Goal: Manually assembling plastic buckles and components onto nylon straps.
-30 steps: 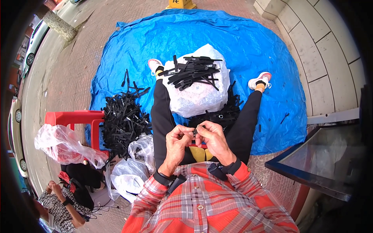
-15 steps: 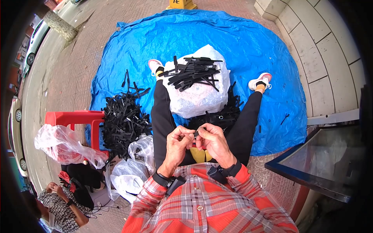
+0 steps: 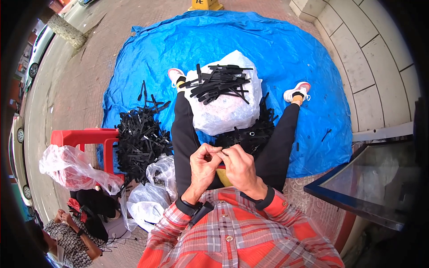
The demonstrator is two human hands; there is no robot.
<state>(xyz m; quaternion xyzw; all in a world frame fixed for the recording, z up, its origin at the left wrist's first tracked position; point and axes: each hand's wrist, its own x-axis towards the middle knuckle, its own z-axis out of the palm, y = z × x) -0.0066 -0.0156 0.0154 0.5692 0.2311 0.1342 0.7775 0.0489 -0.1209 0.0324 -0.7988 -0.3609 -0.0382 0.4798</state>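
My left hand (image 3: 203, 167) and my right hand (image 3: 239, 166) meet close to my chest, fingertips pinched together on a small part that the fingers mostly hide. Beyond them, between my outstretched legs, stands a full white plastic bag (image 3: 225, 109) with several black straps (image 3: 219, 82) laid across its top. More black straps (image 3: 250, 134) lie heaped in my lap just past the hands. A big pile of black straps (image 3: 140, 138) sits on the blue tarp (image 3: 277, 49) to my left.
A red plastic stool (image 3: 85, 137) stands at the left by clear plastic bags (image 3: 69, 167) and white bags (image 3: 147, 201). Another person (image 3: 73, 236) sits at the lower left. A glass-topped frame (image 3: 371, 183) lies at the right, beside a tiled kerb (image 3: 380, 58).
My fingers have shifted slightly on the small part; the hands stay in the same place. Nothing else has moved.
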